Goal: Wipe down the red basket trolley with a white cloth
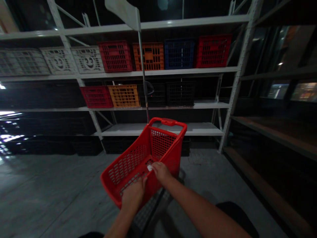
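A red plastic shopping basket point(153, 145) on a cart stands in front of me, tilted toward the left. Both my hands rest on its near rim. My left hand point(133, 195) wraps its fingers over the rim. My right hand point(160, 170) curls over the rim just beside it, with a small pale thing at its fingertips that I cannot make out. A thin metal pole point(142, 66) with a white flag point(123, 11) rises from the far end of the basket.
White metal shelving point(160, 71) faces me, holding red, orange, blue, white and black plastic crates point(115, 56). Darker shelves point(272, 132) run along the right. Grey concrete floor point(49, 191) spreads to the left.
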`<control>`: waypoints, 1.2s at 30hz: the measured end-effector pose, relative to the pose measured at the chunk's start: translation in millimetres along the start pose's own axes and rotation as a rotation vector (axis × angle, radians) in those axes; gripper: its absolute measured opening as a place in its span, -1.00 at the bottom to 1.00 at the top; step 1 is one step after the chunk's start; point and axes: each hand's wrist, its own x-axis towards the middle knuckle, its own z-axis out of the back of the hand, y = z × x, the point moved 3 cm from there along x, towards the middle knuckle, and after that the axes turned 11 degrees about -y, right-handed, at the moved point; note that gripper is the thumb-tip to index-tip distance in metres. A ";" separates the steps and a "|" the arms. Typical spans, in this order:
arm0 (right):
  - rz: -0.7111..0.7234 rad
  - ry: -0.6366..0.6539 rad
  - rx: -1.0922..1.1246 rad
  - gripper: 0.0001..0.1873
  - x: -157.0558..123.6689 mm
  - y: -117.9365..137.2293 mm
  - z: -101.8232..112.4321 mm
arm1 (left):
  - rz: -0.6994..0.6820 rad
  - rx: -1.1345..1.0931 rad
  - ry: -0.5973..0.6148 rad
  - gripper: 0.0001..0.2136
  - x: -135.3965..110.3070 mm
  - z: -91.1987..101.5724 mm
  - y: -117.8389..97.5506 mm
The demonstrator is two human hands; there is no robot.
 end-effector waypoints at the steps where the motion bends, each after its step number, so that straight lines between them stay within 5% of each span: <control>1: 0.031 0.016 0.007 -0.84 0.8 0.8 1.6 | -0.010 0.015 0.012 -0.52 -1.5 -0.1 8.9; 6: 0.061 0.020 -0.055 -0.79 20.4 -33.1 41.5 | -0.077 0.039 0.055 -0.51 -3.3 -7.4 49.5; 13: -0.103 -0.174 -0.212 -0.81 63.2 -129.0 177.3 | -0.087 -0.028 0.096 -0.50 1.1 -14.8 80.4; 15: -0.154 -0.255 -0.244 -0.79 66.5 -142.2 199.6 | -0.092 -0.043 0.105 -0.50 2.2 -14.2 82.2; 18: -0.189 -0.350 -0.253 -0.74 55.1 -132.9 191.9 | -0.104 -0.064 0.096 -0.50 3.7 -15.3 82.6; 21: -0.172 -0.378 -0.224 -0.72 28.4 -96.1 145.8 | -0.099 -0.078 0.092 -0.49 5.4 -19.5 84.6; 24: -0.036 -0.327 -0.099 -0.70 2.7 -59.0 102.2 | -0.123 -0.068 0.090 -0.50 7.8 -23.0 88.8; 26: 0.067 -0.297 -0.011 -0.67 -6.6 -49.6 96.3 | -0.145 -0.066 0.103 -0.51 9.8 -24.0 92.5; 29: 0.089 -0.354 -0.016 -0.67 -6.7 -67.2 129.4 | -0.158 -0.055 0.118 -0.50 12.6 -23.3 97.7; 33: -0.134 -0.685 -0.159 -0.76 0.9 -112.3 197.7 | -0.128 -0.069 0.113 -0.49 14.3 -22.7 101.2; 36: -0.282 -0.850 -0.158 -0.80 -4.2 -121.2 202.4 | -0.072 -0.101 0.071 -0.48 17.9 -18.3 94.7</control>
